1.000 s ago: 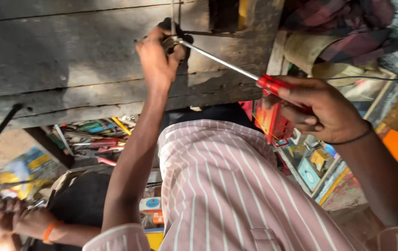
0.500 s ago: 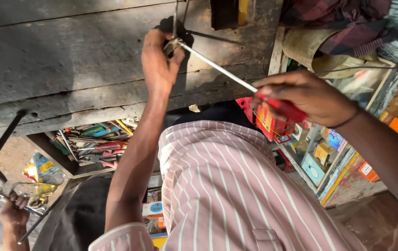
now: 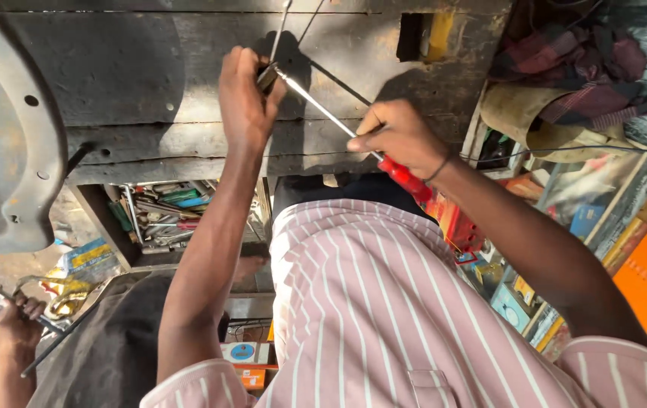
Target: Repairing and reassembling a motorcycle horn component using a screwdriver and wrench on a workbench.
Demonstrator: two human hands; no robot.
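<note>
- Overhead, we look down past a pink striped shirt (image 3: 384,317) at two bare hands working against a dark, worn wooden desk (image 3: 134,75) that fills the top of the frame.
- Our left hand (image 3: 244,98), upper centre, is closed tightly around a small metal part (image 3: 267,75) pressed against the wood; a thin wire or rod (image 3: 282,30) runs from it to the top edge.
- Our right hand (image 3: 399,136), just right of centre, is closed around the shaft of a screwdriver (image 3: 338,121), with the red handle (image 3: 406,180) sticking out below the palm.
- The screwdriver's long axis runs diagonally: its tip points to the upper left, meeting the metal part at the left fingers, and its handle trails to the lower right.
- We judge the main risk to be the tip slipping off the small part and jabbing the left fingers, since they sit right at the contact point.
- Gripping the shaft rather than the handle may reduce control if force is applied.
- We cannot tell exactly how the tip engages the part; the fingers hide it.
- Below the desk, left of centre, an open drawer (image 3: 161,215) holds a jumble of tools.
- At the lower left, another person's hand (image 3: 15,325) grips a metal rod, well apart from ours.
- At the upper left edge a curved grey metal plate (image 3: 6,136) intrudes.
</note>
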